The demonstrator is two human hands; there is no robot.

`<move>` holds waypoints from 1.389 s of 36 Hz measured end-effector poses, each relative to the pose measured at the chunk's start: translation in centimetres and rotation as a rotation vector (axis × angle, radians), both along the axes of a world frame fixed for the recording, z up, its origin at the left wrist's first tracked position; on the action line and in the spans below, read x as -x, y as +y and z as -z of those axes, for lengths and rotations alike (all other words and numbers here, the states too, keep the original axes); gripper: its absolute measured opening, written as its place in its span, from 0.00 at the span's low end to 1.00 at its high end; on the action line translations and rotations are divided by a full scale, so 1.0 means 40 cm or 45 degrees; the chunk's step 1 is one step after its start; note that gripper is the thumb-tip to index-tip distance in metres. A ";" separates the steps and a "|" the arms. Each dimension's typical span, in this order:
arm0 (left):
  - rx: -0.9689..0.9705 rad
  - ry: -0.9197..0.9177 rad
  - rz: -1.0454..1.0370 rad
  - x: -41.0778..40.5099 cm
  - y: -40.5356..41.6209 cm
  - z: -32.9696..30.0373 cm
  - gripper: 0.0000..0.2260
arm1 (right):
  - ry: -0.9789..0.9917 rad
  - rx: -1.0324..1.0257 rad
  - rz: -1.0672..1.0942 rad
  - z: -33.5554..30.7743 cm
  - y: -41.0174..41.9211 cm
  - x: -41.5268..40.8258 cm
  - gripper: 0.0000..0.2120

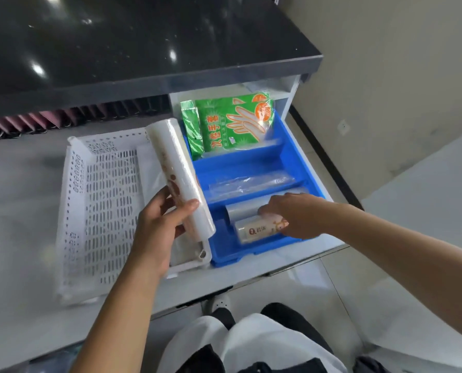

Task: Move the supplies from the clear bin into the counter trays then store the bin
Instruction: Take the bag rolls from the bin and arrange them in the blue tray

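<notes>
My left hand (160,224) grips the lower end of a long white roll of plastic wrap (176,168), held above the seam between a white perforated tray (100,211) and a blue divided tray (251,165). My right hand (291,214) reaches into the blue tray's front compartment, fingers curled round a short printed roll (256,230) lying beside a clear roll (243,210). Green packs of disposable gloves (235,125) stand in the blue tray's back compartment. Clear bags (248,183) lie in its middle compartment. No clear bin shows in view.
Both trays sit on a light grey counter (22,197). A black raised countertop (116,44) overhangs the back. Pink folders (22,122) line up beneath it on the left. Tiled floor and a beige wall (399,76) lie to the right.
</notes>
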State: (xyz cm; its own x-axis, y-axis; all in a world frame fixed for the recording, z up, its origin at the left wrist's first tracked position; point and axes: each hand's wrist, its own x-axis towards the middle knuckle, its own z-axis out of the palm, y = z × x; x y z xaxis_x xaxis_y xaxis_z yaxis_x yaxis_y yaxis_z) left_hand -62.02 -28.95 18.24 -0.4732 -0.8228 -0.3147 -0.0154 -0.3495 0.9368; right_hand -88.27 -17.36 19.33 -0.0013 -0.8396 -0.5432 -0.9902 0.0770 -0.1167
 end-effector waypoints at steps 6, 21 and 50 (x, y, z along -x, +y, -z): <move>-0.007 0.006 -0.035 0.017 -0.014 -0.011 0.20 | -0.079 0.000 0.101 0.015 0.012 0.016 0.29; 0.074 -0.071 -0.219 0.050 0.026 -0.041 0.23 | -0.298 0.031 0.120 0.023 0.052 0.036 0.16; 1.012 -1.519 0.868 0.400 0.158 -0.060 0.28 | -1.050 0.684 0.938 0.075 0.310 0.248 0.15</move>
